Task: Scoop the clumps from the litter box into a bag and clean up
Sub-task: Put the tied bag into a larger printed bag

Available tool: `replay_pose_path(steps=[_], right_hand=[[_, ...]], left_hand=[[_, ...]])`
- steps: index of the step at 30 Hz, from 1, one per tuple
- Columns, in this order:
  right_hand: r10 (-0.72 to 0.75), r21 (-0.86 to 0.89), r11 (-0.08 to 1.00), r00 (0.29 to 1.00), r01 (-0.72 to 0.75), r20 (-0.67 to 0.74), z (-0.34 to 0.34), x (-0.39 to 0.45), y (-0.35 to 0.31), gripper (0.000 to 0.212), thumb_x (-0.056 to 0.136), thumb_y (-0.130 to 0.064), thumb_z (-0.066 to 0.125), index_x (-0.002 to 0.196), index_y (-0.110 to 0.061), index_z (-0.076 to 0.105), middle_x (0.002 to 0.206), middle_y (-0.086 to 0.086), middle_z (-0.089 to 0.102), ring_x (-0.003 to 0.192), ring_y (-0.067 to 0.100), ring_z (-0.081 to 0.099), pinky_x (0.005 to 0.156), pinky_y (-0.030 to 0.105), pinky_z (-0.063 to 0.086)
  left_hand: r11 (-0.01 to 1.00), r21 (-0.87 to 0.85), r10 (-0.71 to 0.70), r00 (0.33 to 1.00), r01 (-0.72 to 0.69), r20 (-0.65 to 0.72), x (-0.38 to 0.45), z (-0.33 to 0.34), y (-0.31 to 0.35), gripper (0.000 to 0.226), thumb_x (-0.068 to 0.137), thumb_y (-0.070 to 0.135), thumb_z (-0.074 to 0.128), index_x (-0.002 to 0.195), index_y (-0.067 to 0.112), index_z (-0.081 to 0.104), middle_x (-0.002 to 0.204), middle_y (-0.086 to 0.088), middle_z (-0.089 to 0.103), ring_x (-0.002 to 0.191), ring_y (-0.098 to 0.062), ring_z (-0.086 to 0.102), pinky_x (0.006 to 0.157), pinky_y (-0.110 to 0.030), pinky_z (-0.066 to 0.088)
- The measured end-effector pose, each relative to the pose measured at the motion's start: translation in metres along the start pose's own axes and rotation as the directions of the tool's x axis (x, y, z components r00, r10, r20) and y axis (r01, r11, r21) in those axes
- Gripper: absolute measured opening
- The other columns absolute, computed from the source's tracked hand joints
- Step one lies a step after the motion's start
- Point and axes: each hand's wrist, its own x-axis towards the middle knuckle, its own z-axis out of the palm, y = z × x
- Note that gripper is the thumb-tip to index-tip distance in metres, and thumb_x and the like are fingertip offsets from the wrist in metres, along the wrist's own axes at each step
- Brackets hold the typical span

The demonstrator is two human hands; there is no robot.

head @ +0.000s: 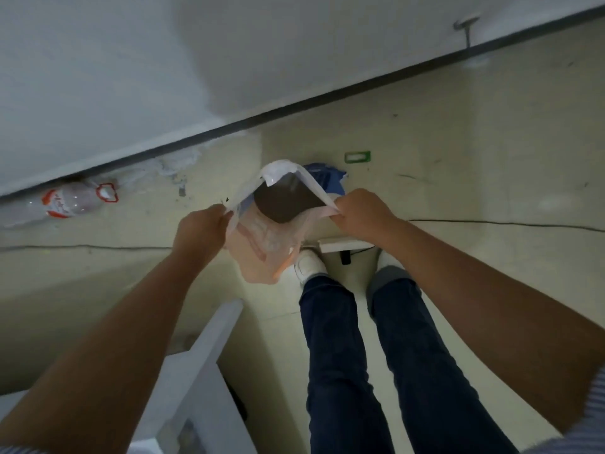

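Far left on the pale floor, a clear plastic bottle with a red-and-white label [70, 200] is lying on its side by the wall. Next, the left hand [199, 229] is pinching one side of the thin, translucent pinkish plastic bag [262, 247], fingers curled on the film. The bag is hanging in the air between both hands, above the white shoes [307, 265], with something dark [288, 199] showing at its open mouth; what it is I cannot tell. The right hand [358, 213] is gripping the opposite white edge, fingers closed on it. The litter box itself is not identifiable here.

The risks, as I judge them: the film is looking flimsy, so pulling the sides apart too hard could be tearing it; a slipping pinch would be dropping contents onto the shoes; the black cable [491, 223] running across the floor could be catching a foot.
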Motion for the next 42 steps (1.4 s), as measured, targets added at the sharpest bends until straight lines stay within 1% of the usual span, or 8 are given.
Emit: replay_pose_path(steps=[9, 12, 16, 20, 23, 26, 32, 42], right_hand=[[0.269, 0.247, 0.934, 0.963, -0.258, -0.01, 0.015, -0.172, 0.051, 0.033, 0.098, -0.02, 0.038, 0.111, 0.002, 0.058, 0.114, 0.022, 0.06, 0.103, 0.031, 0.057, 0.082, 0.034, 0.04], [0.442, 0.478, 0.801, 0.894, -0.361, -0.065, 0.043, -0.235, 0.066, 0.031, 0.097, -0.016, 0.039, 0.086, 0.001, 0.062, 0.11, 0.026, 0.062, 0.094, 0.03, 0.058, 0.072, 0.032, 0.036], [0.687, 0.734, 0.522, 0.725, -0.434, -0.059, 0.1, -0.314, 0.076, 0.034, 0.098, -0.019, 0.039, 0.104, 0.007, 0.061, 0.11, 0.025, 0.062, 0.103, 0.035, 0.058, 0.075, 0.03, 0.037], [0.841, 0.932, 0.206, 0.542, -0.298, -0.012, 0.165, -0.39, 0.08, 0.032, 0.096, -0.017, 0.043, 0.066, -0.007, 0.048, 0.072, 0.009, 0.052, 0.067, 0.02, 0.049, 0.052, 0.014, 0.033], [0.898, 0.981, 0.031, 0.437, -0.189, 0.056, 0.216, -0.445, 0.086, 0.049, 0.095, -0.018, 0.046, 0.049, -0.015, 0.031, 0.053, -0.001, 0.034, 0.051, 0.01, 0.034, 0.048, 0.015, 0.029], [0.925, 0.994, -0.108, 0.363, -0.033, 0.113, 0.275, -0.495, 0.095, 0.046, 0.093, -0.015, 0.048, 0.049, -0.009, 0.042, 0.054, 0.003, 0.038, 0.066, 0.02, 0.043, 0.06, 0.024, 0.029], [0.911, 0.871, -0.375, 0.301, 0.318, 0.282, 0.4, -0.6, 0.114, 0.05, 0.09, -0.005, 0.05, 0.048, -0.025, 0.034, 0.035, -0.009, 0.041, 0.04, 0.003, 0.043, 0.034, 0.006, 0.028], [0.873, 0.782, -0.487, 0.179, 0.388, 0.454, 0.577, -0.768, 0.156, 0.052, 0.091, -0.007, 0.048, 0.052, -0.032, 0.025, 0.047, -0.011, 0.032, 0.049, 0.007, 0.031, 0.042, 0.01, 0.027]], left_hand=[[0.736, 0.426, 0.467, 0.85, -0.526, 0.244, -0.055, -0.037, 0.11, 0.028, 0.1, 0.018, 0.033, 0.118, 0.004, 0.051, 0.105, -0.013, 0.064, 0.1, -0.028, 0.061, 0.078, -0.029, 0.043], [0.574, 0.485, 0.578, 0.746, -0.66, 0.331, -0.087, -0.044, 0.16, 0.024, 0.098, 0.011, 0.038, 0.115, 0.002, 0.051, 0.097, -0.015, 0.063, 0.095, -0.029, 0.062, 0.07, -0.027, 0.039], [0.347, 0.479, 0.673, 0.57, -0.806, 0.471, -0.14, -0.041, 0.23, 0.028, 0.095, 0.005, 0.042, 0.12, -0.001, 0.052, 0.107, -0.02, 0.063, 0.097, -0.03, 0.063, 0.078, -0.03, 0.045], [-0.035, 0.495, 0.751, 0.304, -0.868, 0.587, -0.199, -0.027, 0.299, 0.036, 0.038, -0.001, 0.089, 0.066, -0.004, 0.067, 0.048, -0.013, 0.058, 0.037, -0.019, 0.057, 0.034, -0.016, 0.038], [-0.145, 0.452, 0.74, 0.207, -0.88, 0.64, -0.257, 0.007, 0.352, 0.022, 0.091, 0.011, 0.056, 0.104, -0.004, 0.065, 0.087, -0.023, 0.067, 0.08, -0.028, 0.066, 0.064, -0.026, 0.043], [-0.181, 0.361, 0.865, 0.027, -0.915, 0.5, -0.306, 0.058, 0.39, 0.052, 0.094, 0.035, 0.036, 0.083, -0.005, 0.068, 0.07, -0.023, 0.066, 0.064, -0.028, 0.066, 0.055, -0.025, 0.038], [-0.083, 0.335, 0.772, 0.152, -0.939, 0.617, -0.428, 0.184, 0.451, 0.042, 0.087, 0.045, 0.019, 0.06, 0.017, 0.036, 0.087, -0.025, 0.064, 0.071, -0.024, 0.049, 0.064, -0.025, 0.025], [-0.45, 0.2, 0.671, -0.181, -0.87, 0.719, -0.6, 0.389, 0.565, 0.07, 0.081, 0.047, 0.015, 0.087, -0.004, 0.063, 0.083, -0.019, 0.066, 0.076, -0.029, 0.063, 0.059, -0.028, 0.034]])
